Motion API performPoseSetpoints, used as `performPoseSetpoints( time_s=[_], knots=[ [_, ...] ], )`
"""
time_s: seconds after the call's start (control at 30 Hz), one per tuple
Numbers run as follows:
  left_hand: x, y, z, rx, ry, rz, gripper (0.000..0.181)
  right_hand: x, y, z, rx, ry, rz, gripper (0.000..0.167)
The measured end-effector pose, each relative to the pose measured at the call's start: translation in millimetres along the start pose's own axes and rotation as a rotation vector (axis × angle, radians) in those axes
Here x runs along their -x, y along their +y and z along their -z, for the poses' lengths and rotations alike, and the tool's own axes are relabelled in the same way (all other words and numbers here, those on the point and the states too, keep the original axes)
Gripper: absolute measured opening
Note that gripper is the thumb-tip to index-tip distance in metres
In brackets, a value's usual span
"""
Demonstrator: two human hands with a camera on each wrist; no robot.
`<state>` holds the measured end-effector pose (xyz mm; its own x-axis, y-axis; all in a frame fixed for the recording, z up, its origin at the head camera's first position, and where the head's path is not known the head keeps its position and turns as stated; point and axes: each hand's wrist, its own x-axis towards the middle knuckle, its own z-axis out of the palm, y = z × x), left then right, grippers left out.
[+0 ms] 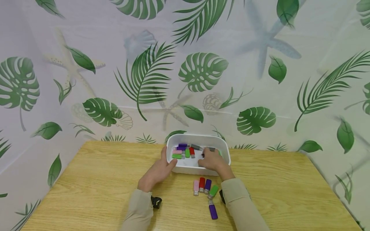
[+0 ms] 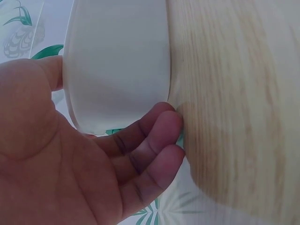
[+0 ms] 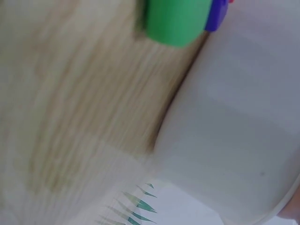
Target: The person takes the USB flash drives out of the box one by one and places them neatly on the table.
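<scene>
Grips the left end of the bin with the left hand, resting the thumb at the near rim and bending the other fingers, close together, round the outside. Holds it on the table, midway along, near the far edge and the leafy backdrop. Reaches over the near rim with the right hand, down into the right half. Cannot tell whether pinching anything with those fingers, pointed downward and partly hidden.

Has inside, toward the left, two purple sticks on the far side, then a pink stick and a green stick nearer; further right, a second green stick beside a red stick, with a grey stick beyond. Has a dark stick just beyond the right hand.

Has five more on the table, on the near side of the bin: from left to right, a loose pink stick, a loose red stick, a loose purple stick and a tilted loose green stick, then nearest, another loose purple stick.

Wears tan sleeves.
</scene>
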<state>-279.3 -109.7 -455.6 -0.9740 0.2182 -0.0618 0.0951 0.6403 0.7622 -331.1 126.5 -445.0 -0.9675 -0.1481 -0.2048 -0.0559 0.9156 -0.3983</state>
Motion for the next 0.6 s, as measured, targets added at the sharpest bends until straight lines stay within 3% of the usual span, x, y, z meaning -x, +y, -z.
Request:
performPoseSetpoints(
  time_s=[0.17, 0.6],
  knots=[
    [-0.7, -1.1, -0.5, -0.001, 0.005, -0.012, 0.077, 0.1, -1.2, 1.1, 0.015, -0.001, 0.029, 0.022],
    [-0.1, -0.2, -0.8, -0.001, 0.003, -0.005, 0.078, -2.7, -4.0, 4.6, 0.043, -0.022, 0.08, 0.005]
  ],
)
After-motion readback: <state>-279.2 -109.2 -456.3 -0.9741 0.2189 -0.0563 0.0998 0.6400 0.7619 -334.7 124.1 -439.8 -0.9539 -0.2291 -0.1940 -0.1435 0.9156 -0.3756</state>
